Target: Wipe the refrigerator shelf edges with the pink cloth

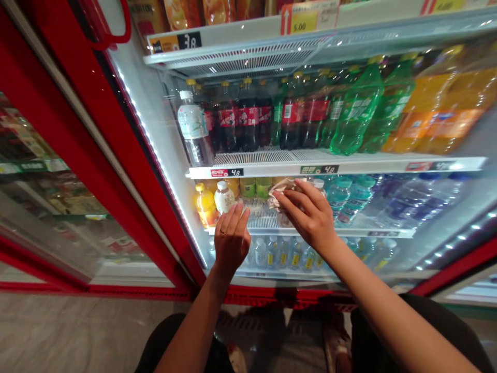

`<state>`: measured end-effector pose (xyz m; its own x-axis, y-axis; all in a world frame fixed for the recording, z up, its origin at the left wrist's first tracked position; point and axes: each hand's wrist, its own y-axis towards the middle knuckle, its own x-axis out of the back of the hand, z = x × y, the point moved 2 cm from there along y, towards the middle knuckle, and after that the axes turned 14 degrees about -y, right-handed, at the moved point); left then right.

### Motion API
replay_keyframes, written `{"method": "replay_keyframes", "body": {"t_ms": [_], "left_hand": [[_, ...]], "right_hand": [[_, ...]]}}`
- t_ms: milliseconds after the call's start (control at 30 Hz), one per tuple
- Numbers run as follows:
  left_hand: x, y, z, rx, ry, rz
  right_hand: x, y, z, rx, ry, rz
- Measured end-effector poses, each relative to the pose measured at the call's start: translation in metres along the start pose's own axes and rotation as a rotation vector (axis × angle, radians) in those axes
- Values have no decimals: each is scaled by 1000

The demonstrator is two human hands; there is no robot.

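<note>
My right hand (pixel 311 213) pinches a crumpled pale cloth or paper wad (pixel 280 194) in front of the fridge's lower drinks shelf (pixel 388 232). My left hand (pixel 232 235) is open, fingers stretched out with a ring on one of them, and nothing shows in it. Its fingertips are nearest to a small white-capped bottle (pixel 224 197); whether they touch it I cannot tell. Left of that bottle stands an orange-yellow drink bottle (pixel 205 204). Green-labelled bottles (pixel 256 188) show between my hands, and teal bottles (pixel 349 194) are to the right of my right hand.
Above is a white wire shelf (pixel 267 167) with price tags, carrying cola bottles (pixel 248 116), green bottles (pixel 357 114) and orange bottles (pixel 438 114). A clear white-capped bottle (pixel 193 127) stands at its left end. Small water bottles (pixel 283 253) line the bottom. A red door frame (pixel 128 155) borders the left.
</note>
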<state>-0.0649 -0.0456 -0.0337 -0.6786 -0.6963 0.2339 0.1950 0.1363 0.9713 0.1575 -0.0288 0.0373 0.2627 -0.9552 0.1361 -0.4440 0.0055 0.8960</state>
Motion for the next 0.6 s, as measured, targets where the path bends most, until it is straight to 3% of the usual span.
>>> {"method": "replay_keyframes", "body": {"t_ms": [233,467,600], "left_hand": [[-7,2,-1,48,29,66],[-5,2,-1,37,52,89],[-4,0,1,62,78,85]], "right_hand": [[-2,-6,-7,139,100,159],[-8,-13,0,-33,80,193],[-11,-19,13,17,115,223]]}}
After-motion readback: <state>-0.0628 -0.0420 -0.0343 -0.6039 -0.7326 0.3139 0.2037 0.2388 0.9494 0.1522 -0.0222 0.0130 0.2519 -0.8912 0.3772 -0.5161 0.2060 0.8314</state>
